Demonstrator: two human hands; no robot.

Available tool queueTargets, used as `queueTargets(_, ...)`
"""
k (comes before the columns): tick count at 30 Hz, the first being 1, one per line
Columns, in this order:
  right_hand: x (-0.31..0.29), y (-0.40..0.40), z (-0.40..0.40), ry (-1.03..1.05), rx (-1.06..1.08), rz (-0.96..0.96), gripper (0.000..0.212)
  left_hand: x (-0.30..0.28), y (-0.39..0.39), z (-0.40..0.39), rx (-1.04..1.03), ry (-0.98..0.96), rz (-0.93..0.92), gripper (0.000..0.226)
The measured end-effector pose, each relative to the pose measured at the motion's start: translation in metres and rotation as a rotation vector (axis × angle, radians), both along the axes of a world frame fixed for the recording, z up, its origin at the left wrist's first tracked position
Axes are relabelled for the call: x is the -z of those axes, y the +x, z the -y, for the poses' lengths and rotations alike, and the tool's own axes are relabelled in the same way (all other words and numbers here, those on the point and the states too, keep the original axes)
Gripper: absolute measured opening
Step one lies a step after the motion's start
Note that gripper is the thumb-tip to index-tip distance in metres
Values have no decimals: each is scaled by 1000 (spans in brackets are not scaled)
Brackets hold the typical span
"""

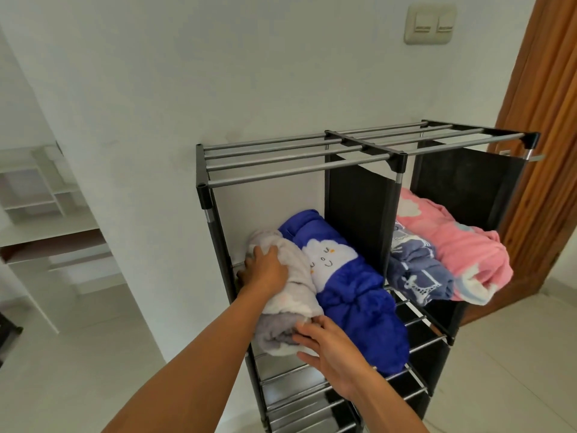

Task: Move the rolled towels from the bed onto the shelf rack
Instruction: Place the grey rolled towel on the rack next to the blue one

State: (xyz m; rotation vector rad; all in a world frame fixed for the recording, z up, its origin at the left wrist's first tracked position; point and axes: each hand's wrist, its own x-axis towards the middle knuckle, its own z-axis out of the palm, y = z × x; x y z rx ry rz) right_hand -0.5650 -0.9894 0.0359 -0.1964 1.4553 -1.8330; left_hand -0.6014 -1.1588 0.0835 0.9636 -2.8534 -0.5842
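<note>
A black shelf rack (pixel 299 168) with metal bars stands against the white wall. In its left compartment lies a grey-white rolled towel (pixel 293 295), beside a blue rolled towel (pixel 352 285) with a cloud face. My left hand (pixel 265 270) grips the far left side of the grey-white roll. My right hand (pixel 331 351) holds its near end at the shelf's front edge. In the right compartment lie a grey-blue patterned rolled towel (pixel 415 270) and a pink rolled towel (pixel 452 248). The bed is out of view.
A brown wooden door (pixel 543 145) stands right of the rack. A light switch plate (pixel 429 25) is on the wall above. White shelving (pixel 37 189) sits at the far left. Lower rack shelves (pixel 312 398) show below my arms. The floor is pale tile.
</note>
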Motion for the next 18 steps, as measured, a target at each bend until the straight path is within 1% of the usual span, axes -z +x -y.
queueTargets(3,4,6,-1,9,22,-47,37,3,-4,-7,8,-13,-34,56)
queueTargets(5,9,8,-2,12,41,-58,37,5,-4,-14,-12,-1,-57,59)
queueTargets(6,13,10,-4,12,56,-52,38,6,-2,-21,-12,-25,-72,60)
queueTargets(8,23,14,-12,-6,122,16,42,5,4,-41,61,-146,-119,56)
queueTargets(10,34,20,-28,-50,239,163,42,4,10,-66,170,-201,-263,46)
queueTargets(11,41,24,-39,-58,301,223,40,5,14,-79,210,-184,-362,39)
queueTargets(13,55,33,-67,-15,402,273,38,13,17,-108,336,-79,-590,28)
queueTargets(14,62,38,-84,23,443,286,37,20,18,-125,442,11,-679,24)
queueTargets(15,69,44,-103,57,487,297,35,25,20,-146,570,98,-724,22)
queueTargets(16,75,50,-124,78,543,310,32,30,21,-168,694,163,-709,21)
queueTargets(17,80,57,-148,87,612,326,27,34,22,-193,807,210,-645,21)
queueTargets(18,85,65,-174,89,696,347,23,39,22,-218,906,247,-542,20)
